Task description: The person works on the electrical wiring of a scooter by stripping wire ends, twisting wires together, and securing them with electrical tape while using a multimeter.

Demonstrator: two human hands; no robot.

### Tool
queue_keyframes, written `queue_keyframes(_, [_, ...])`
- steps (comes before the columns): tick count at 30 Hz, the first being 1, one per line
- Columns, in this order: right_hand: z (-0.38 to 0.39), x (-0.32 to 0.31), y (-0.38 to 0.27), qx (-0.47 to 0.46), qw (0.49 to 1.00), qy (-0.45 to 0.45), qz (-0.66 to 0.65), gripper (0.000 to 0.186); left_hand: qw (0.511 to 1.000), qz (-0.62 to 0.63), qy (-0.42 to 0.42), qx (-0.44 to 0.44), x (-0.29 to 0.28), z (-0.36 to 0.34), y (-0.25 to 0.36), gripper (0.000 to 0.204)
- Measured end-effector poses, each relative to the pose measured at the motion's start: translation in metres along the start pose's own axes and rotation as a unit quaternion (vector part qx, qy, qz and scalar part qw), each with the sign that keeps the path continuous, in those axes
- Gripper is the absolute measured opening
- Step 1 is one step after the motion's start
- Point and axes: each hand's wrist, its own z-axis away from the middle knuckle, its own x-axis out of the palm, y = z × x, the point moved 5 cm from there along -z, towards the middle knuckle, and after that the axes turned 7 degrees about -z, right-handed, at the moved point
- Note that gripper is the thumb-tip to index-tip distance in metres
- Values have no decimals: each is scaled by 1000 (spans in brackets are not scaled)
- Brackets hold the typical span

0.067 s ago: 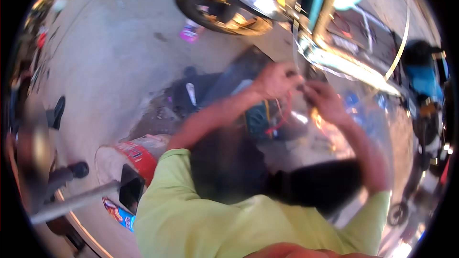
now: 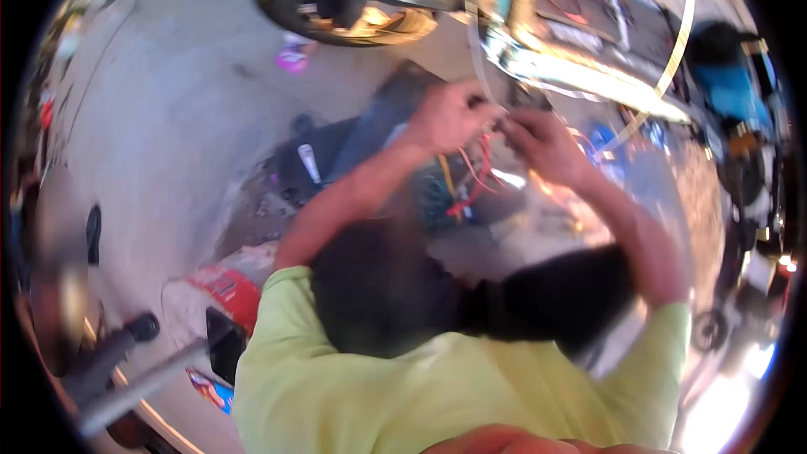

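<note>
My left hand (image 2: 445, 120) and my right hand (image 2: 545, 145) meet in front of me, fingertips nearly touching. Both are closed in a pinch on the end of a thin pale wire (image 2: 476, 50), which comes down from above. Motion blur hides exactly how each finger grips it. Just below, red wires (image 2: 482, 172) dangle, with a yellow wire (image 2: 448, 175) beside them. Under the wires sits a dark green object (image 2: 433, 203), its kind unclear. A dark flat panel (image 2: 382, 113) lies behind my left forearm, near a silver spoon-shaped thing (image 2: 309, 163).
A vehicle wheel (image 2: 273, 0) stands at the top, beside a bright metal bar (image 2: 597, 76). At lower left are a white-and-red bucket (image 2: 227, 290), a black flat device (image 2: 224, 345) and a snack packet (image 2: 212, 391). A purple packet (image 2: 293, 55) lies on the concrete floor.
The whole view has shifted, so the hands, wheel and floor items appear farther left and higher. Both hands stay together at the wire.
</note>
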Motion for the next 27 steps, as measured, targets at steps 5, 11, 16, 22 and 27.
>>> queue_keyframes(5, [4,-15,-19,-41,997,43,58,28,999,35,-26,-10,-2,-15,26,17])
queue_keyframes(11, [10,-20,0,5,994,-32,-108,25,988,94,-117,-17,1,-14,32,16])
queue_keyframes(16, [7,-10,12,49,935,-157,-313,25,974,182,-133,11,5,-12,27,15])
queue_keyframes(22, [6,-14,9,25,960,-113,-253,28,978,193,-79,-2,4,-12,23,14])
queue_keyframes(27, [9,-22,-8,-48,999,-11,-23,30,997,65,-35,30,3,-11,35,21])
